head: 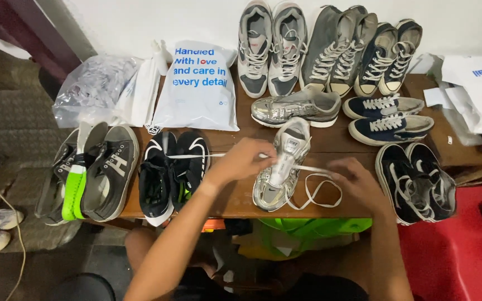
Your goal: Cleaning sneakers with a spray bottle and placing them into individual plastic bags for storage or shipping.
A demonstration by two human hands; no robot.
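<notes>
Silver metallic sneaker [279, 167] lies on the wooden bench [352, 142], near the front edge at the centre, toe toward you, between the black sneaker pair [173, 167] on your left and a dark navy pair [417, 181] on your right. Its white flat lace [316, 187] is partly unthreaded and trails in loose loops over the bench beside the shoe.

Your left hand [244, 160] is curled closed over the lace at the upper eyelets, touching the tongue area. A length of lace runs taut from it to the left, across the black pair. Your right hand [352, 178] rests just beside the shoe, fingers bent around the lace where it leaves the eyelets; how firmly it pinches cannot be told from this view.

Handling notes, as judgement:
1. The shoe looks light. It will likely slide on the bench when you pull the lace, so brace it.
2. The shiny upper looks smooth and may slip under your fingers. Take hold at the midfoot, across the sole edges, or at the heel collar.
3. The upper is soft; the sole is stiffer. Do not squeeze the toe box.
4. The lace is limp and flat. Pinch it close to the eyelet to keep it untwisted.

A matching silver sneaker [297, 107] lies on its side further back.
</notes>
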